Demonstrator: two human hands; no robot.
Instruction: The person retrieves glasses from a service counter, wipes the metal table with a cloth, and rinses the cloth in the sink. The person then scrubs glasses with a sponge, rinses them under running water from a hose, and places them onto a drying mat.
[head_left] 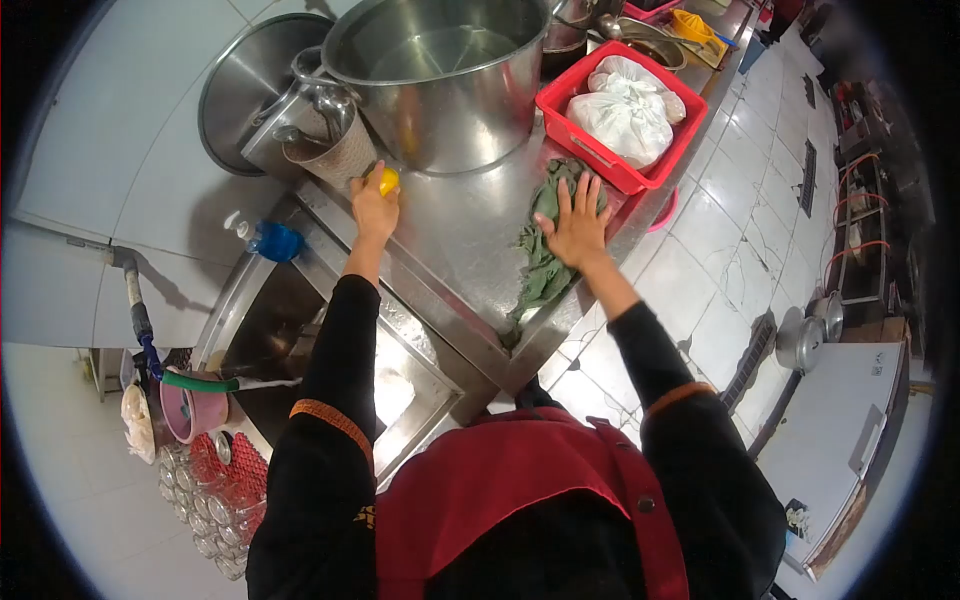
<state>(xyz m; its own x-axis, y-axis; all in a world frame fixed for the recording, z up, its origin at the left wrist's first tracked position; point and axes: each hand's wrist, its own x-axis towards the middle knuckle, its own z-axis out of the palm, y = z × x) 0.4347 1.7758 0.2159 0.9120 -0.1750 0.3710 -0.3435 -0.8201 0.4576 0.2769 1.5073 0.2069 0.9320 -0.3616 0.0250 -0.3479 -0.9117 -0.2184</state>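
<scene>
My left hand (375, 212) is closed around a small rounded yellow object (389, 181) whose exact kind I cannot make out. It is beside a beige utensil holder (340, 155) and the base of a large steel pot (455, 120) with clear liquid in it. My right hand (578, 228) lies flat, fingers spread, on a crumpled grey-green cloth (545, 280). The cloth stretches along the right side of the steel counter (455, 225), near its edge.
A red basin (655, 181) with white bags (625, 120) sits beyond my right hand. At the left are a blue bottle (277, 242), a sink (425, 372) and a green hose (200, 382) with water running. Glass jars (205, 505) stand lower left; tiled floor (670, 290) lies right.
</scene>
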